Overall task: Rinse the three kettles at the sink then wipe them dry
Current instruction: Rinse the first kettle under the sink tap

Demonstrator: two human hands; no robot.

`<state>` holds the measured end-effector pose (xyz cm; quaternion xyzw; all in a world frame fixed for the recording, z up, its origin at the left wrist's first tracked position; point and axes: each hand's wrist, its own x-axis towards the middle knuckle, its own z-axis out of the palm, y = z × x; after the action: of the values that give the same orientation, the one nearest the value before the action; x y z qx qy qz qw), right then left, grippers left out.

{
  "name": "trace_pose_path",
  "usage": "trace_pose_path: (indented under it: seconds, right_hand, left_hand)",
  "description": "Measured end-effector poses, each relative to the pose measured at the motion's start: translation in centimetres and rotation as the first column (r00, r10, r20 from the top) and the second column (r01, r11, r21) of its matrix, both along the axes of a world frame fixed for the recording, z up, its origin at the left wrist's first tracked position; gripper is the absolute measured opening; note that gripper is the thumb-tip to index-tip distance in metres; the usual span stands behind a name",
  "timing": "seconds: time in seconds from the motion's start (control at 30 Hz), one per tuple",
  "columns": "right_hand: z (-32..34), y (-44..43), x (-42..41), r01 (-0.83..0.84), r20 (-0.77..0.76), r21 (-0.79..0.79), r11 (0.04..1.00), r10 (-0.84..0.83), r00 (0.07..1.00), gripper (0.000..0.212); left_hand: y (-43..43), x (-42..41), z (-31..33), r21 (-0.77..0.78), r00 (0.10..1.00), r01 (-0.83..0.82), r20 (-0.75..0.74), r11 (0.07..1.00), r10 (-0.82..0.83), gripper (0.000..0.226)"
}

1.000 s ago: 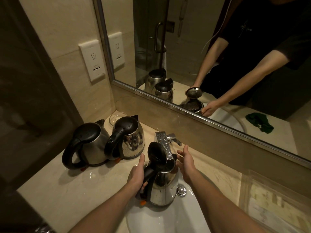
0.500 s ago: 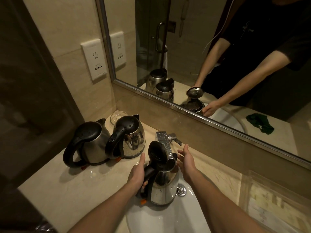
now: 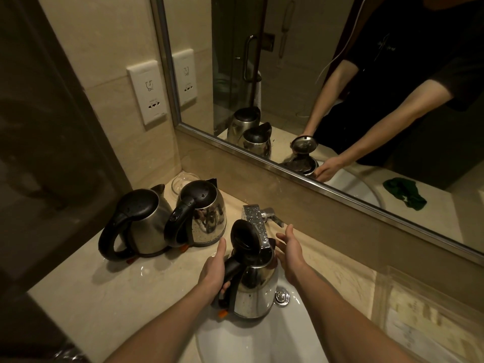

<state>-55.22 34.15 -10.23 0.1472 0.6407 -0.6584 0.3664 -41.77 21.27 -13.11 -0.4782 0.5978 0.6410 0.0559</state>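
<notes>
Over the sink (image 3: 262, 344), nothing shifts since a second ago: our left hand (image 3: 213, 271) grips the kettle (image 3: 255, 289) by its handle under the tap (image 3: 255, 224), right hand (image 3: 290, 254) flat and empty beside it. We judge this rinse unfinished.

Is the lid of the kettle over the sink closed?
No, the lid of this kettle stands flipped up, next to the faucet.
</notes>
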Motion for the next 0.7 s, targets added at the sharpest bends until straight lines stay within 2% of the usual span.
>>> trace_pose_path:
  seconds: [0.2,0.7]
  right_hand:
    - [-0.36,-0.16,-0.09,-0.002,-0.005,0.002,1.0,0.002,1.0,0.063]
    - [-0.23,-0.18,0.0,0.003,0.013,-0.007,1.0,-0.003,1.0,0.067]
  left_hand:
    - [0.09,0.09,0.31,-0.003,1.0,0.007,0.006,1.0,-0.007,0.081]
    - [0.27,0.31,0.49,0.016,1.0,0.013,-0.004,1.0,-0.013,0.082]
